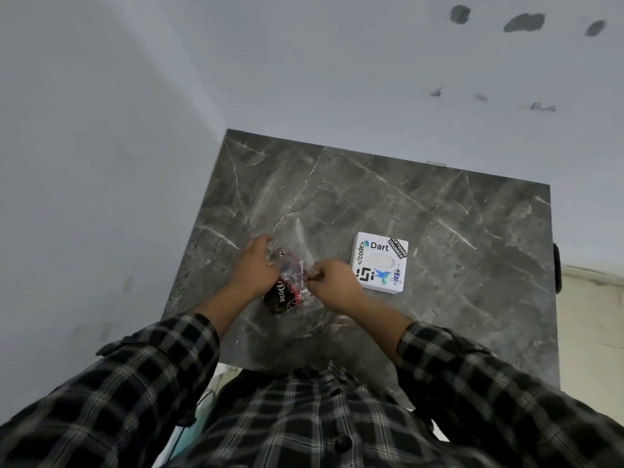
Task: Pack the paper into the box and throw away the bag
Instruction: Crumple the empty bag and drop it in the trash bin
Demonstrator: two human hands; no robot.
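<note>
Hands [256, 265] on "Dove" bag [287, 282]

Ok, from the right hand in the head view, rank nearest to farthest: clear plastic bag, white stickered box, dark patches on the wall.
1. Clear plastic bag: pinched by the right hand, at its left.
2. White stickered box: just right of it, on the marble table.
3. Dark patches on the wall: far beyond, upper right.

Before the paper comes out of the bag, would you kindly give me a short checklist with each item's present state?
1. Left hand on the clear bag: ok.
2. Right hand pinching the bag's edge: ok.
3. Bag opened: cannot tell.
4. Dove-printed wrapper at the bag's near end: ok; whether inside it, cannot tell.
5. White box close on the right: ok.
6. Box open to receive paper: not ok, lid looks shut.
</note>
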